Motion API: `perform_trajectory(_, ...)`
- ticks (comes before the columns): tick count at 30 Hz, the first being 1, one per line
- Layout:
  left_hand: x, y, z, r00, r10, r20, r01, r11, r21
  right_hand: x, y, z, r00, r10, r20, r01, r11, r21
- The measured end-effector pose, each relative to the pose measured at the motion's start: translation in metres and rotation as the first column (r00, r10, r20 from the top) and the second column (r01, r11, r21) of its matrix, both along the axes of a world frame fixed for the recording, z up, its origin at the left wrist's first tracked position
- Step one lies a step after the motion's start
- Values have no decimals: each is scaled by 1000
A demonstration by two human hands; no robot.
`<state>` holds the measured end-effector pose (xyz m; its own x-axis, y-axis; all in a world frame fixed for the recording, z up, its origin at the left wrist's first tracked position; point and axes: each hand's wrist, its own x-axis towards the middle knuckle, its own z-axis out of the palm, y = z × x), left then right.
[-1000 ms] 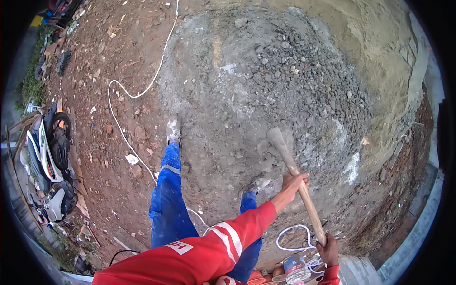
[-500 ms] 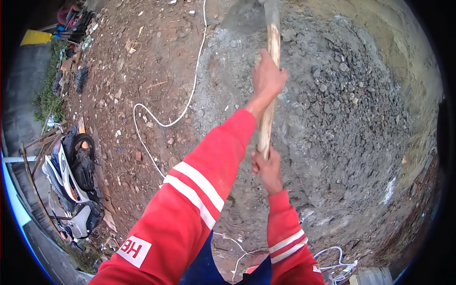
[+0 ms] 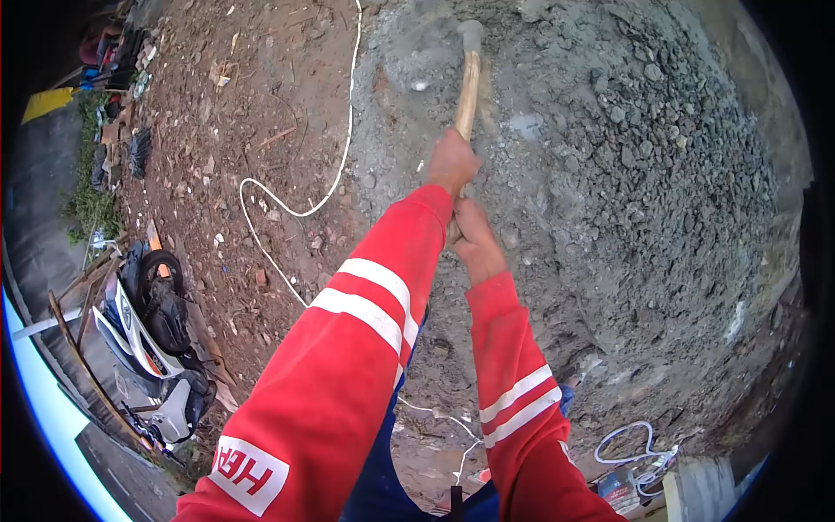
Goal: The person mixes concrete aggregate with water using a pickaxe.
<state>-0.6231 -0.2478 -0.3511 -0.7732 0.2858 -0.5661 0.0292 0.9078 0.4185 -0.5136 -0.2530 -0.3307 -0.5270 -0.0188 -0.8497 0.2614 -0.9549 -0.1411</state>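
A hoe with a pale wooden handle [image 3: 467, 96] reaches away from me over grey, wet-looking ground. Its metal socket [image 3: 470, 36] is at the far end, and the blade can hardly be made out against the grey material. My left hand [image 3: 455, 163] is wrapped round the handle farther up. Close below it, my right hand [image 3: 477, 230] grips the handle's near end, most of which is hidden by the hands. To the right of both hands lies a broad heap of grey gravelly mix [image 3: 644, 174].
A white cable [image 3: 350, 113] snakes over the brown soil on the left. Beyond it a motorcycle [image 3: 143, 322] stands near wooden poles. A coiled pale hose [image 3: 639, 452] lies at lower right, and a yellow item [image 3: 48, 103] is at upper left.
The hoe's head has come down onto the grey ground from a raised, blurred position. My left hand has slid down the handle toward my right hand, which has moved farther out.
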Motion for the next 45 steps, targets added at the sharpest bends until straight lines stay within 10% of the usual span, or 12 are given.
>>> perform_trajectory(15,381,-58,90,751,230,619,-208,972,-109,356,-44,155,839,228,494,-319,942,105)
perform_trajectory(22,358,29,114,415,413,811,-612,786,-87,344,87,208,945,207,252,-201,978,-50)
perform_trajectory(26,398,97,153,265,507,820,-803,587,-103,460,180,282,924,367,111,-361,930,-69)
perform_trajectory(29,446,170,196,273,490,828,-919,388,73,588,269,371,755,635,160,-649,692,315)
perform_trajectory(31,491,225,243,110,467,877,-974,227,1,683,317,392,603,670,433,-652,102,751)
perform_trajectory(35,613,280,279,-33,144,989,-980,190,-61,792,382,381,221,305,926,-834,-434,342)
perform_trajectory(41,622,217,326,137,75,988,-981,146,125,797,322,390,383,330,863,-792,-365,490)
perform_trajectory(45,563,123,290,283,440,852,-931,339,134,743,195,375,347,569,746,-834,-176,523)
